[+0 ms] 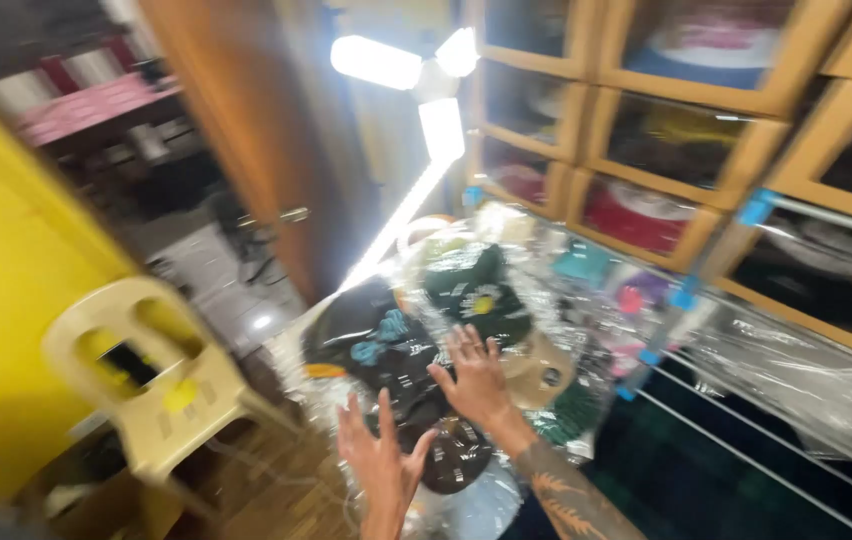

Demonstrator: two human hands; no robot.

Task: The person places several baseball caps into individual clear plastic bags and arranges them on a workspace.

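you've got a yellow wall (6, 300) on the left, cream plastic chair (151, 380) just in front of it. brown wooden door (236, 130) behind, pale tiled floor (216, 285) past it, wood floor (276, 490) near the chair. bright multi-panel led lamp (416, 75) top centre. wooden glass-front cabinets (686, 110) fill the right side, metal rack rails (746, 440) below them.

Large clear plastic bag (506, 300), crinkled and glossy, stuffed with dark caps bearing pale and blue printed patches; it stands tilted against the metal rack (746, 420), both open hands at its front.
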